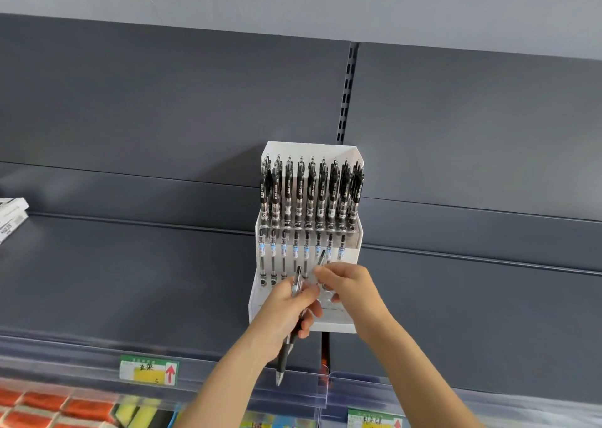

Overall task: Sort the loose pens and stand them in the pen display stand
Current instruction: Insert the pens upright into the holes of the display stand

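left hand point(286, 310) grips pen bundle point(283, 359) just before stand point(332, 327) | right hand point(350, 286) pinches single pen point(322, 255) over front row

white boxes point(11, 214): cut by left edge | price label point(374, 421): cut at bottom | pens point(310, 196): print unreadable

Shop, stationery aisle. Retail shelf point(130, 281) in dark grey, with matching back panels point(163, 101). Slotted upright point(347, 92) runs up right behind the stand point(312, 149). The stand is a white display unit with rows of identical black pens point(309, 193), all carrying the same printed stickers. A clear price rail point(228, 391) runs along the shelf edge below the stand. Price label point(148, 370) with handwriting and a red arrow sits lower left of the stand, and a second label point(374, 422) lower right. Packaged goods point(49, 408) fill the tier below, far lower left. Stacked white boxes point(11, 214) are on the shelf well left of the stand.
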`<state>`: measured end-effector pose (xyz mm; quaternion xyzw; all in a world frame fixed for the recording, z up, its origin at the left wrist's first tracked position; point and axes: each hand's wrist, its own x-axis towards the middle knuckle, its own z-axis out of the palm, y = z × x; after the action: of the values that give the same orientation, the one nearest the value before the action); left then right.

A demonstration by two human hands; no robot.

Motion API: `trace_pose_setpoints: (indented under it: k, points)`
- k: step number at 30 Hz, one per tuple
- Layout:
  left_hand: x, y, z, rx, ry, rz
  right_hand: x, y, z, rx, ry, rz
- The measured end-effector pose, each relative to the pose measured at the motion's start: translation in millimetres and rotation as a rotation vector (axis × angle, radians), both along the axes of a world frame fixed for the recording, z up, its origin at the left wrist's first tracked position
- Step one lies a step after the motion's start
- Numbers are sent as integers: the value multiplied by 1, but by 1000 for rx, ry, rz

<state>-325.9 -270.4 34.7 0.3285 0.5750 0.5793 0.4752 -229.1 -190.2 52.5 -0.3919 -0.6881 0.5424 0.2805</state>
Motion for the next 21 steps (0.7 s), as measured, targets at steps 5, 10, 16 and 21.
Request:
trace_pose_setpoints:
  k: [5,10,16,21]
  points:
    - [-2,1,-3,-34,6,-13,6,5,1,10,109,-130]
    - [-1,3,-3,-60,20,-17,11,6,1,10,-46,18]
    - [-16,3,0,-174,319,88,29,35,15,260,-29,-299]
    - [-21,2,1,-190,252,99,27,46,12,406,-104,-395]
